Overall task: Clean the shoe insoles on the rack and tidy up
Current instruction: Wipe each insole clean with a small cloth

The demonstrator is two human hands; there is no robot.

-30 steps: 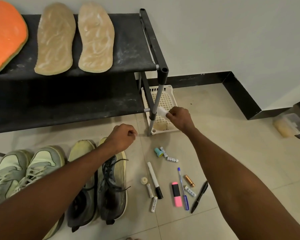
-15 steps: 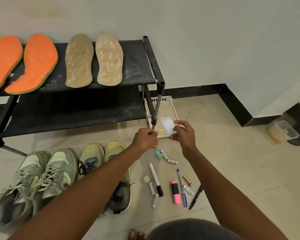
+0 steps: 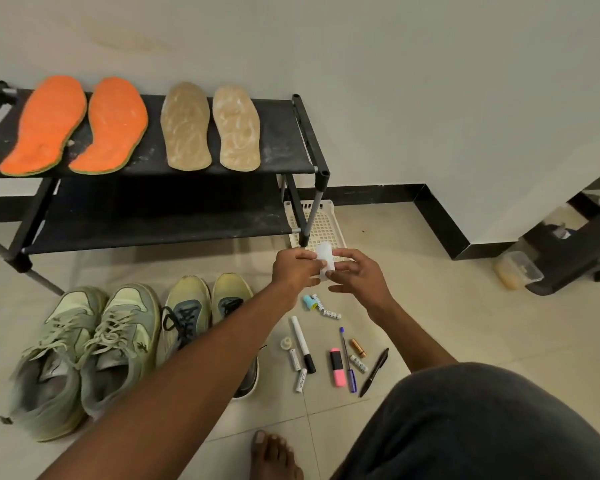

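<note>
Counted on top shelf of rack [image 3: 284, 133]: two orange insoles [image 3: 49, 126], two tan insoles [image 3: 187, 126], side by side. Four shoes [image 3: 118, 341] lined on floor below; pens and batteries [image 3: 326, 355] scattered beside; bare tile to the right. White wipe [image 3: 324, 259] pinched between left hand [image 3: 293, 271] and right hand [image 3: 355, 275], low before rack's right post, well apart from insoles.

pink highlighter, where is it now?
Head view, lower centre-right: the pink highlighter lies on the floor tiles, between the white marker and the blue pen.
</note>
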